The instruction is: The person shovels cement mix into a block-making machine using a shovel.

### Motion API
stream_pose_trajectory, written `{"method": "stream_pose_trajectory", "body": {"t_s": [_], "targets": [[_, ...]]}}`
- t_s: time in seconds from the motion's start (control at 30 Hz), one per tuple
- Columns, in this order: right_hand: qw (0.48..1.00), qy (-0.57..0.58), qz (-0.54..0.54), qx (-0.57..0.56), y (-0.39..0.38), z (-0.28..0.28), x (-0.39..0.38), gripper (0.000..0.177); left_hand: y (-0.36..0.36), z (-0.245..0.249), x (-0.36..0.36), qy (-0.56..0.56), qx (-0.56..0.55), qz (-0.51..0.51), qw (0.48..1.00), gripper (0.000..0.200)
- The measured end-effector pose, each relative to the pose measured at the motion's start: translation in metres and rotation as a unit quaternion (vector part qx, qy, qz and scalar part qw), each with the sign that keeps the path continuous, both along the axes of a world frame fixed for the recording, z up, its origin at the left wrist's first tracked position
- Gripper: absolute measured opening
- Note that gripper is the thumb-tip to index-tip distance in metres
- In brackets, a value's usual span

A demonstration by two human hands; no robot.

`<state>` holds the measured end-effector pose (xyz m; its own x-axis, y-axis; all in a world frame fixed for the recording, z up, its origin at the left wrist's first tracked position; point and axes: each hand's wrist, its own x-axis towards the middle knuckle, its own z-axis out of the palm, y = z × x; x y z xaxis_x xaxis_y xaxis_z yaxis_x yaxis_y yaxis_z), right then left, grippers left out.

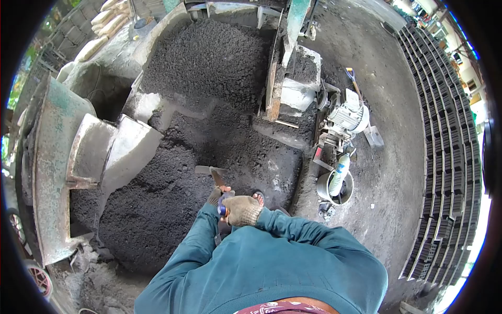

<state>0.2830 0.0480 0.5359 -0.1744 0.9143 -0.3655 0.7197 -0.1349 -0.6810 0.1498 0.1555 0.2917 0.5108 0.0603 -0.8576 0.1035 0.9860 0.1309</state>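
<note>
Both of my hands wear knitted work gloves and grip a shovel [216,178]. My left hand [215,195] is closed round its brown shaft, low down and in front of my body. Closer to my chest, my right hand [243,209] wraps the blue handle grip [223,204]. The shovel's grey blade points away from me, at the edge of a dark, crumbly heap [157,209]; part of the blade is hard to make out against it. One of my feet [258,197] shows just beyond the right glove.
A larger dark pile [209,57] lies ahead between concrete walls. Left stands a green metal hopper [57,157] with a pale chute [130,152]. On the right are an electric motor [349,116], a second shovel [373,136], a bucket [324,186] holding a bottle [340,172], and stacked blocks [444,141].
</note>
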Motion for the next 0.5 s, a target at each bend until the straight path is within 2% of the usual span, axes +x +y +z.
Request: {"method": "stream_pose_trajectory", "body": {"t_s": [0.37,0.4,0.5], "targets": [[0.999,-0.017,-0.039,-0.008,0.019,0.024,-0.026,0.031,0.027,0.088,-0.012,-0.034,-0.017,-0.085,0.996,0.027],[0.998,-0.028,-0.046,-0.021,0.019,0.030,-0.030,0.031,0.034,0.028,-0.017,-0.071,-0.020,-0.075,0.994,0.025],[0.995,-0.047,-0.072,-0.042,0.018,0.037,-0.051,0.031,0.027,0.098,-0.023,-0.048,0.053,-0.080,0.994,0.024]]}}
